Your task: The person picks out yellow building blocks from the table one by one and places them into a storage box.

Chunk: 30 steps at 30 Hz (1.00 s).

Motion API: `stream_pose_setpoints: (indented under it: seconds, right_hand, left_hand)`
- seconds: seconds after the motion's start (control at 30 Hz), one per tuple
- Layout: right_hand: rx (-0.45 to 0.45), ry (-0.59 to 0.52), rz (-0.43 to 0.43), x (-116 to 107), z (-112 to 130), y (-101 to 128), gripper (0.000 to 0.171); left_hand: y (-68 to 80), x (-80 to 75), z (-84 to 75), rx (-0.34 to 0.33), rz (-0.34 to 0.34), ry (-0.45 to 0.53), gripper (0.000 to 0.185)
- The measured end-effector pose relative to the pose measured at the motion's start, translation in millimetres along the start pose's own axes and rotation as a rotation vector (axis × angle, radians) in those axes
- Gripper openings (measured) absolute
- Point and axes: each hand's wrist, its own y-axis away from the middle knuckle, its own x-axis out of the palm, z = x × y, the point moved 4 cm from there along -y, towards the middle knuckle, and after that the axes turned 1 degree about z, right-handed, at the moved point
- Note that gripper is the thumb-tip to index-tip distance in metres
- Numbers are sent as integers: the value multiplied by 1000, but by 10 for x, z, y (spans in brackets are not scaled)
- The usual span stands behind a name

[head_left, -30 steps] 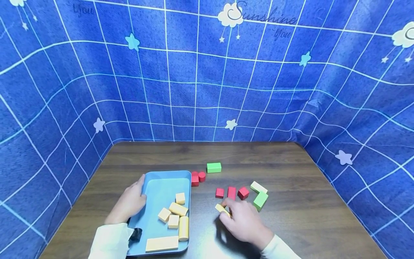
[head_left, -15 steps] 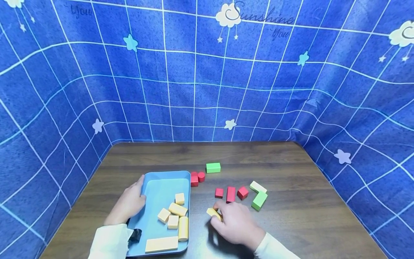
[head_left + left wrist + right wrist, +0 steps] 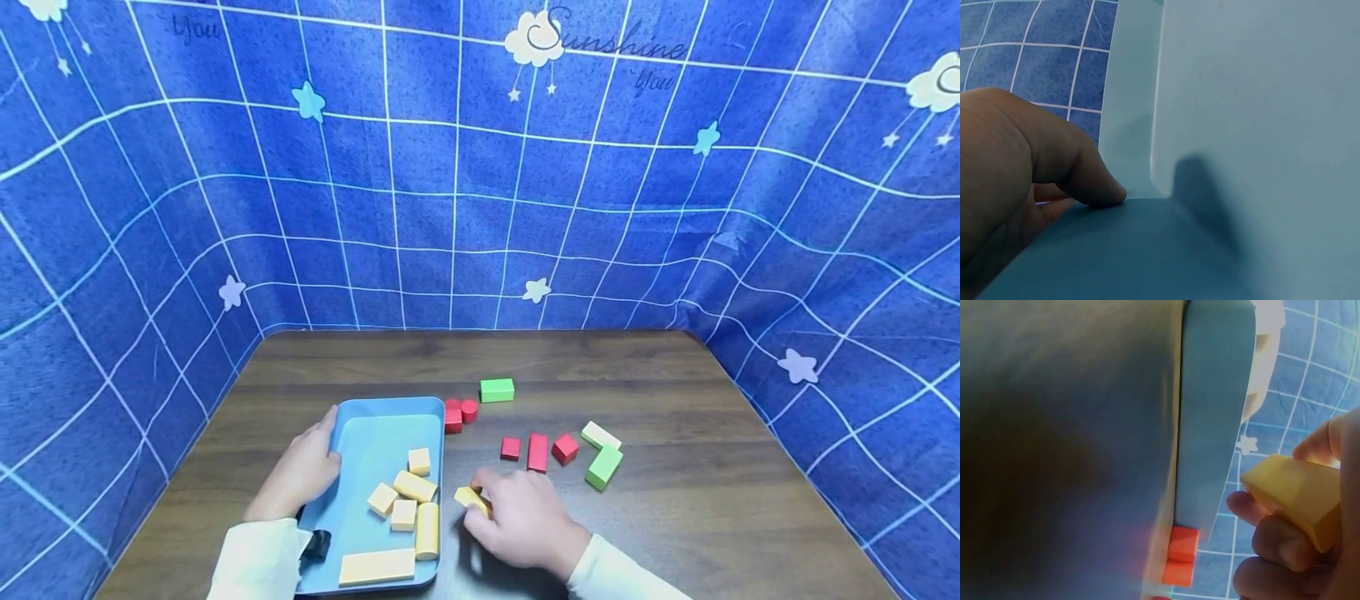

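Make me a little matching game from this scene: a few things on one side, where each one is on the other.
Things:
1. yellow block
2. long yellow block
3. green block
4. left hand

Places:
A. lying in the tray's near end
B. gripping the tray's left rim
C. pinched in the right hand
D. on the table, beyond the red blocks

Pairs: 1-C, 2-A, 3-D, 4-B

Blocks (image 3: 402, 500) lie in the tray (image 3: 375, 433) — table (image 3: 675, 517) beneath, loose blocks (image 3: 536, 450) to its right.
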Motion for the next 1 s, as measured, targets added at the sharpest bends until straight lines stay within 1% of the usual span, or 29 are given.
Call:
stream_pose_setpoints:
  seconds: [0.13, 0.27, 0.43, 0.53, 0.63, 0.73, 1.0]
  right_hand:
    - [15, -17, -10, -14, 17, -49, 11]
    - [11, -28, -9, -18, 50, -98, 12]
    - [-30, -24, -25, 3, 136, -146, 12]
    - [-49, -16, -23, 27, 197, -178, 14]
    - [-48, -3, -1, 58, 246, -208, 16]
    - [-57, 25, 1, 89, 282, -229, 18]
    - [-144, 113, -56, 153, 360, -251, 20]
  left_hand:
    - [-2, 5, 8, 1, 1, -1, 74]
    - [0, 7, 13, -1, 0, -1, 74]
    - [-3, 0, 10, 10, -7, -1, 74]
    - [8, -3, 10, 3, -4, 1, 74]
    - [23, -7, 10, 0, -3, -1, 74]
    - [28, -13, 11, 3, -4, -2, 73]
    - [3, -5, 4, 12, -14, -3, 74]
